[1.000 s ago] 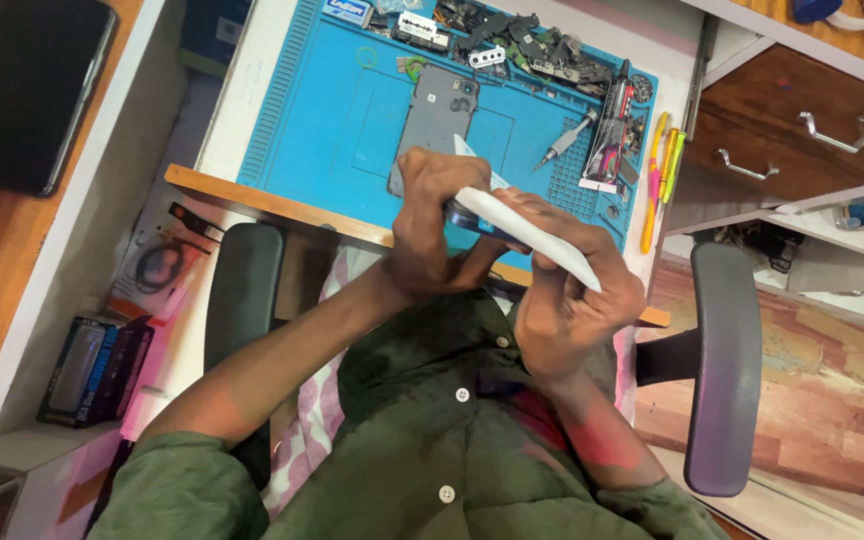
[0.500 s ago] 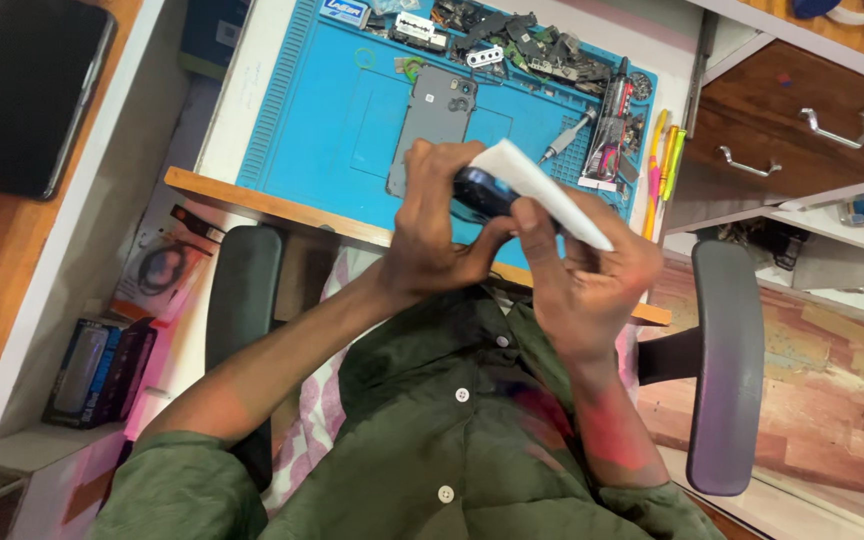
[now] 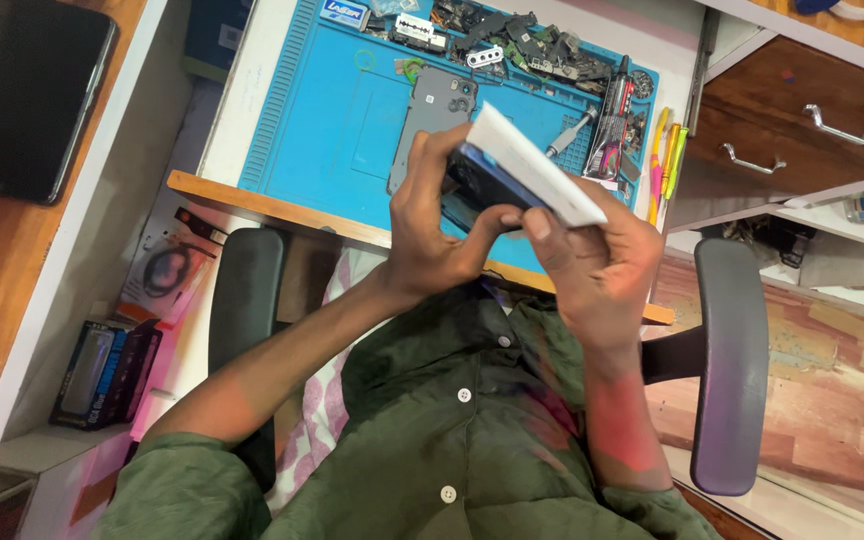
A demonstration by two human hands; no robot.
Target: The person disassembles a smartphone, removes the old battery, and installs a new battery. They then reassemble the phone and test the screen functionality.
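Left hand (image 3: 432, 235) grips a dark phone (image 3: 482, 180); right hand (image 3: 597, 260) pinches a white box (image 3: 532, 165) against it.

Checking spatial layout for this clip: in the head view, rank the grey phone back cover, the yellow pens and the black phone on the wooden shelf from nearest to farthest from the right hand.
1. Yellow pens: just up-right of the right hand, at the mat's edge.
2. Grey phone back cover: on the blue mat, up-left.
3. Black phone: far left, on the wooden shelf.
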